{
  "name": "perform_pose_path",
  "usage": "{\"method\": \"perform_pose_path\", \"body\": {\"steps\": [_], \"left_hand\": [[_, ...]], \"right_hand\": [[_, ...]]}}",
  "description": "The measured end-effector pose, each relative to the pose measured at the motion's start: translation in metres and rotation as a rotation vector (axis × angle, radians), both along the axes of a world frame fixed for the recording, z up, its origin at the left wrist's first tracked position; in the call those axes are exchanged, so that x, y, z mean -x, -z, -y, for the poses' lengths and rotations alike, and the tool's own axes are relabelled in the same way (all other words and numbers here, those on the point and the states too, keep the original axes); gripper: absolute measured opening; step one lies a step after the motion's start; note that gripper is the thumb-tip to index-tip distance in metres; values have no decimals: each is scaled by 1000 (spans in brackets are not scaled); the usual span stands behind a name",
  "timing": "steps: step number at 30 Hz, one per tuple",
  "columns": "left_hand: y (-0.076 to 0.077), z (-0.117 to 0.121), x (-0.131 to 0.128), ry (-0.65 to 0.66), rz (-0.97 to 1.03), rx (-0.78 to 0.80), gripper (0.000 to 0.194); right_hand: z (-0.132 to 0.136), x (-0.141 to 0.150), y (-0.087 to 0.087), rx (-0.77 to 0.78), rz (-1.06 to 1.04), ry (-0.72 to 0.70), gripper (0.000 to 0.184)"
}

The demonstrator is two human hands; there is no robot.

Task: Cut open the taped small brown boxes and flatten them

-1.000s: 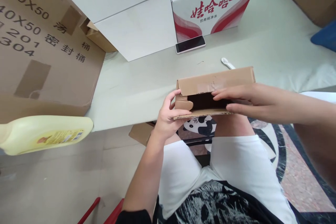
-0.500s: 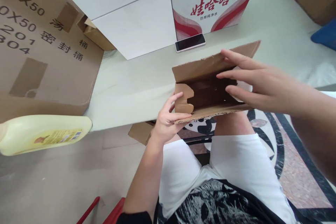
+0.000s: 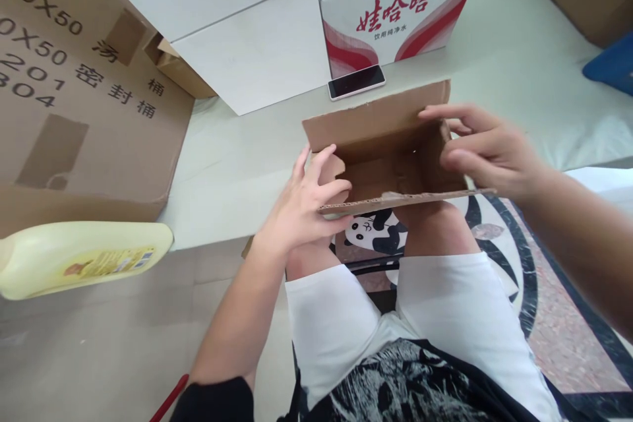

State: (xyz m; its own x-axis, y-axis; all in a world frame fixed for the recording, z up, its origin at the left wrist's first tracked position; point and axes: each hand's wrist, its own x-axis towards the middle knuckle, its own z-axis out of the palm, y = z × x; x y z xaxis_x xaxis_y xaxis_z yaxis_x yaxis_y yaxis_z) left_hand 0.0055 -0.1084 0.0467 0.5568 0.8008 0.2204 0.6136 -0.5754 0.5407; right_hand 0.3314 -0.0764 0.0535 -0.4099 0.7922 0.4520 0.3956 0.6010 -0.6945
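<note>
An open brown cardboard box (image 3: 378, 115) is held over my lap at the table's front edge, its long far flap raised and its dark inside visible. Across the box's left end lies my left hand (image 3: 311, 194), fingers spread over the small notched side flap and one finger under the front edge. My right hand (image 3: 487, 148) grips the right end, thumb and fingers around the side flap there, index finger against the far flap. Part of that right flap is hidden behind the fingers.
A phone (image 3: 356, 82) lies on the covered table (image 3: 237, 171) before a white-and-red carton (image 3: 395, 20). A large brown carton (image 3: 89, 112) and a pale yellow bottle (image 3: 89, 257) are at left. Something blue (image 3: 610, 66) is at the right edge.
The box has shifted left and tilted more open. My left hand has moved up over the left flap. My right hand has closed on the right side flap.
</note>
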Motion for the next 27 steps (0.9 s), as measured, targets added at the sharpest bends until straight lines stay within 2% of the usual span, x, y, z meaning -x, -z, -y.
{"method": "perform_pose_path", "body": {"steps": [2, 4, 5, 7, 9, 11, 13, 16, 19, 22, 24, 27], "left_hand": [[1, -2, 7, -40, 91, 78, 33], [6, -1, 15, -124, 229, 123, 38], [10, 0, 18, -177, 312, 124, 44], [18, 2, 24, -322, 526, 146, 53], [24, 3, 27, -538, 798, 283, 56], [29, 4, 28, -752, 1036, 527, 61], [33, 4, 29, -858, 1165, 768, 63], [37, 7, 32, -816, 1240, 972, 58], [41, 14, 36, -657, 1275, 1041, 63], [48, 23, 38, -499, 1261, 1078, 79], [54, 27, 36, -494, 1242, 1100, 83], [64, 32, 31, -559, 1220, 1153, 80]], "right_hand": [[3, -2, 4, 75, -309, 144, 38], [4, -6, 16, 169, -541, 312, 16], [4, -9, 24, 228, -589, 377, 12], [7, -13, 46, 345, -544, 453, 21], [12, -13, 67, 448, -426, 429, 30], [21, -7, 81, 523, -305, 282, 44], [29, 5, 86, 549, -248, 116, 61], [33, 25, 80, 561, -336, 18, 76], [29, 39, 74, 591, -491, 68, 83], [29, 49, 75, 658, -520, 115, 89], [34, 54, 79, 672, -476, 139, 90], [42, 58, 83, 597, -413, 201, 84]]}}
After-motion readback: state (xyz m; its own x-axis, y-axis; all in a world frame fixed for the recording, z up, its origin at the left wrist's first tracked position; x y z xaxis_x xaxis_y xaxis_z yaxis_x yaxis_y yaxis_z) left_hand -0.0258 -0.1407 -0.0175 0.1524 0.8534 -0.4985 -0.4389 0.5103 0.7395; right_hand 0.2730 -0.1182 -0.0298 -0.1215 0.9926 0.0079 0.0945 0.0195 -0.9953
